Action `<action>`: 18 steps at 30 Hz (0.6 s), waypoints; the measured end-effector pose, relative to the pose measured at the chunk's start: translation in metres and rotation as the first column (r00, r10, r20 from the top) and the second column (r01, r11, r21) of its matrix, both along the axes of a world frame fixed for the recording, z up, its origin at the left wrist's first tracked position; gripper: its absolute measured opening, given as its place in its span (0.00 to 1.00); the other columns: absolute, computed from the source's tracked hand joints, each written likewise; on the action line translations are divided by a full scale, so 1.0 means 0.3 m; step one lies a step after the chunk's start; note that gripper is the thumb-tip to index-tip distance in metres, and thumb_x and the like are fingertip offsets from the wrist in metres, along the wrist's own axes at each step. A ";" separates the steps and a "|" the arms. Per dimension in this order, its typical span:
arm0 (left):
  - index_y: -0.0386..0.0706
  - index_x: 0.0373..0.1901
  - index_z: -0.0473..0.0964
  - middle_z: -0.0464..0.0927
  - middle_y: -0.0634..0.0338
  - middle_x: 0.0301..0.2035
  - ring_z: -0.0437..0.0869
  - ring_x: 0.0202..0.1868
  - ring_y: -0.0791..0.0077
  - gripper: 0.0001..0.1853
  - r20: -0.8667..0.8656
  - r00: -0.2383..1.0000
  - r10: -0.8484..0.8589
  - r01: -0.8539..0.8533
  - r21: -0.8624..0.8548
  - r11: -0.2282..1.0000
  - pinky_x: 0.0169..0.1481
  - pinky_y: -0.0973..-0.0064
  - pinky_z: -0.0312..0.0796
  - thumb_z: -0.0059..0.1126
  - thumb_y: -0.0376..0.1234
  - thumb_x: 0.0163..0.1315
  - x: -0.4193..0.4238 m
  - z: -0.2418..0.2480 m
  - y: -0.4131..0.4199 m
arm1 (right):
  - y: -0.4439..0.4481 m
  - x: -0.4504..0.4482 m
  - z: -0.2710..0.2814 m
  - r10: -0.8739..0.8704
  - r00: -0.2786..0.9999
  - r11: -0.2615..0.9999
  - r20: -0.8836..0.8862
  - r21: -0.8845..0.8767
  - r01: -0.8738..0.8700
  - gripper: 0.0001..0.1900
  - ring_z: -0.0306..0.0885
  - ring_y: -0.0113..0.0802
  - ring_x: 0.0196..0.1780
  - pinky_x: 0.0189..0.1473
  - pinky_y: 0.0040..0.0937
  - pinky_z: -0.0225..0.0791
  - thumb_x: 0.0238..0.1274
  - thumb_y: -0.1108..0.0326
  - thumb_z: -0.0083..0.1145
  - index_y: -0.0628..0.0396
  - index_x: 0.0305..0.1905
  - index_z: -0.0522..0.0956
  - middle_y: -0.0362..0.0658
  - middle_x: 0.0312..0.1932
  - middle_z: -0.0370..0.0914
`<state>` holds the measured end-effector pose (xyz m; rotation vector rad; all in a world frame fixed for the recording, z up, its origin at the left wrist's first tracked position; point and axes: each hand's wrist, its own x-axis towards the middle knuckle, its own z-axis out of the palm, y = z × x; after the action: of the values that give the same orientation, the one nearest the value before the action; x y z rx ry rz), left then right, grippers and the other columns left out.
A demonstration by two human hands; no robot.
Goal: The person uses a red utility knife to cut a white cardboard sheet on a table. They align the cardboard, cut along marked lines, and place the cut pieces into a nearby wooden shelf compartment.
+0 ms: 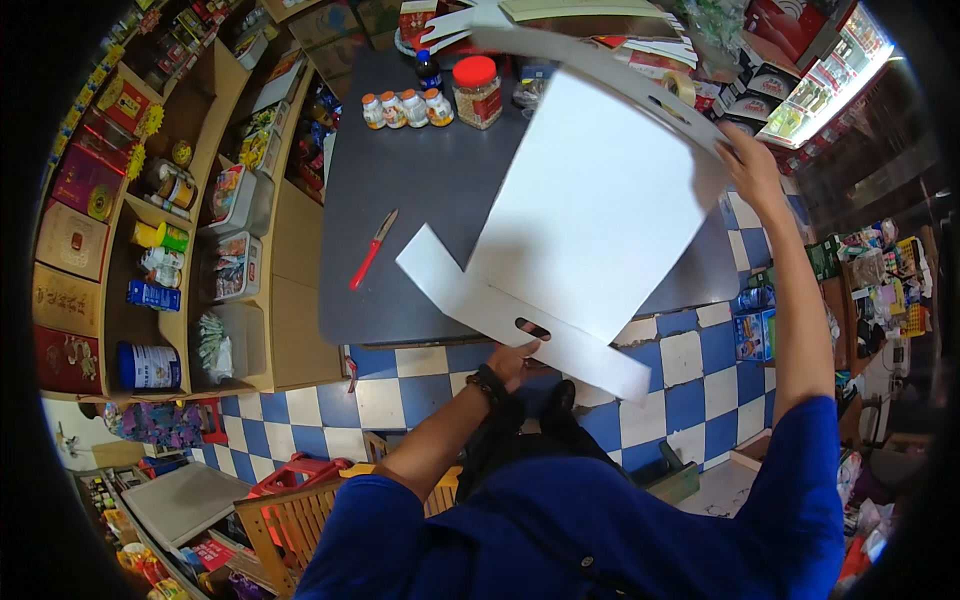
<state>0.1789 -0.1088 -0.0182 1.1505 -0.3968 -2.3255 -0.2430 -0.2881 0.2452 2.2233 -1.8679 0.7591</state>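
A large white cardboard box blank [585,195] lies partly unfolded over the dark grey table [435,176], held between both hands. My left hand [512,361] grips its near flap, just below an oval handle slot. My right hand [752,166] grips the far flap at its right end; this flap stands bent up and has a handle slot too. The near flap reaches out past the table's front edge. To the left of the blank lies a red-handled knife [373,250] on the table, its blade pointing away from me.
Several small orange-capped bottles [409,109], a dark blue-capped bottle [427,71] and a red-lidded jar [478,91] stand at the table's back. A tape roll [679,88] sits behind the blank. Stocked shelves [281,262] rise at left. A wooden chair [300,525] stands behind me.
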 end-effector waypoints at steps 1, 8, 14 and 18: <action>0.48 0.68 0.64 0.75 0.58 0.59 0.80 0.59 0.56 0.21 -0.036 0.998 0.058 -0.057 0.034 0.998 0.65 0.47 0.73 0.48 0.33 0.76 -0.013 -0.033 0.030 | -0.073 0.082 0.012 0.063 0.997 0.998 -0.042 0.019 -0.062 0.14 0.79 0.57 0.48 0.48 0.44 0.72 0.67 0.63 0.57 0.51 0.55 0.77 0.54 0.46 0.82; 0.46 0.71 0.59 0.70 0.48 0.62 0.76 0.62 0.51 0.22 -0.188 0.930 0.317 -0.259 0.279 0.925 0.68 0.53 0.71 0.44 0.37 0.79 -0.166 -0.011 0.167 | -0.398 0.432 -0.065 0.332 0.930 0.942 -0.160 0.096 -0.320 0.09 0.79 0.57 0.48 0.46 0.48 0.72 0.69 0.66 0.54 0.52 0.50 0.75 0.53 0.43 0.82; 0.51 0.75 0.53 0.72 0.52 0.61 0.80 0.57 0.59 0.26 -0.167 0.934 0.316 -0.265 0.271 0.925 0.62 0.62 0.77 0.44 0.39 0.79 -0.256 0.044 0.200 | -0.563 0.473 -0.279 0.220 0.915 0.939 -0.339 0.329 -0.104 0.26 0.79 0.50 0.59 0.62 0.49 0.67 0.66 0.62 0.58 0.45 0.68 0.69 0.49 0.57 0.81; 0.52 0.74 0.54 0.71 0.52 0.61 0.80 0.57 0.59 0.26 -0.166 0.908 0.384 -0.323 0.304 0.896 0.62 0.62 0.77 0.44 0.38 0.79 -0.283 0.085 0.160 | -0.522 0.501 -0.398 0.237 0.956 0.893 -0.172 0.426 -0.145 0.32 0.74 0.50 0.66 0.70 0.42 0.64 0.66 0.64 0.57 0.41 0.74 0.63 0.50 0.67 0.73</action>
<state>0.0939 -0.0609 0.0072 0.9673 0.2096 -2.1860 -0.0926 -0.4448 0.1258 2.6439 -1.8484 0.1272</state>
